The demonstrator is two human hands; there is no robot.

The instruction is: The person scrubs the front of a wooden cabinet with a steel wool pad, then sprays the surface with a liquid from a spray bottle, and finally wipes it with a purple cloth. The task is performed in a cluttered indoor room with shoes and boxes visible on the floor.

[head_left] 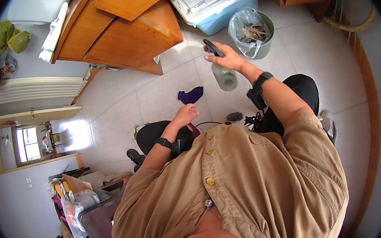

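Note:
My right hand [228, 57] is closed around the black top part of a clear bottle [226, 78]; the bottle's body shows below the palm, and the hand hides the join. The bottle looks greenish at its bottom. Nearer my body and further left, my left hand [187, 114] is held with loosely bent fingers and nothing visible in it. Just beyond its fingertips, a dark purple cloth [190, 95] lies crumpled on the tiled floor. A dark, fuzzy scourer-like clump [235, 116] lies on the floor between my knees.
Past my right hand stand a lined waste bin [268, 39] with rubbish and a blue storage box [219, 21] with a white lid. Orange wooden furniture [132, 38] juts in at upper left. A cluttered table [100, 214] stands at lower left. A thin dark cable [207, 122] runs near my knees.

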